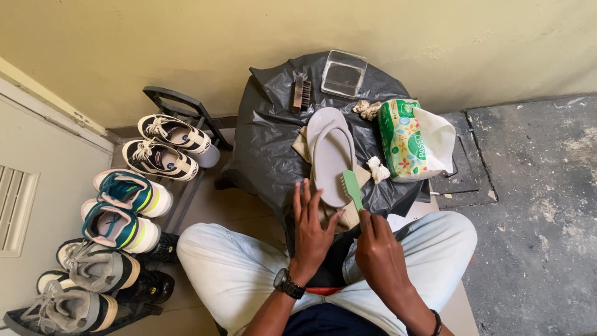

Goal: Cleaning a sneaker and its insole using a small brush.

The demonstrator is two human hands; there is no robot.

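Observation:
A pale grey flip-flop sandal lies on a small table covered with black plastic sheet. My left hand rests flat with fingers spread at the sandal's near end, touching its edge. My right hand grips the handle of a green brush, whose bristled head presses on the sandal's near right side. A beige cloth lies under the sandal.
A dark wooden brush and a clear plastic tray sit at the table's far side. A green tissue pack in a white bag and crumpled tissues lie right. A shoe rack with several sneakers stands left.

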